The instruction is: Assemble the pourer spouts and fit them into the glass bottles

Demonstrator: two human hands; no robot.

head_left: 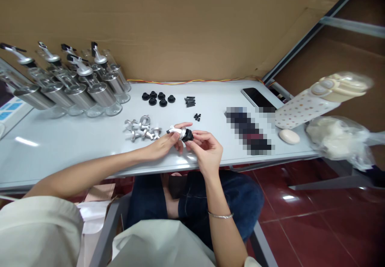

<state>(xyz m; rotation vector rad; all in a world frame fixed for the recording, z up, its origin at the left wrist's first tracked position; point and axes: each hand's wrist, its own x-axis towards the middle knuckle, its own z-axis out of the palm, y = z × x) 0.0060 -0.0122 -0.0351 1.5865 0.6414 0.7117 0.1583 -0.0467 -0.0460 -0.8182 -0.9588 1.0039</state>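
Note:
Near the table's front edge, my left hand (162, 144) grips a silver pour spout (179, 132) with a black tip. A black ribbed stopper (188, 135) sits at the spout's wide end, pinched between the thumb and fingers of my right hand (209, 148). How far the two parts fit together is hidden by my fingers. Left of my hands lies a loose group of silver pour spouts (144, 120). Beyond them stand several black stoppers (163, 102), with short black rods (190, 103) and tiny black pieces (197, 117) to their right.
Glass-and-steel bottles with pourers (102, 94) crowd the table's left back. On the right are a phone (258, 99), a blurred-out patch (249, 130), a whitish oval object (289, 136), a dotted drinking bottle (306, 107) and a plastic bag (333, 138). A cardboard wall (192, 30) closes the back.

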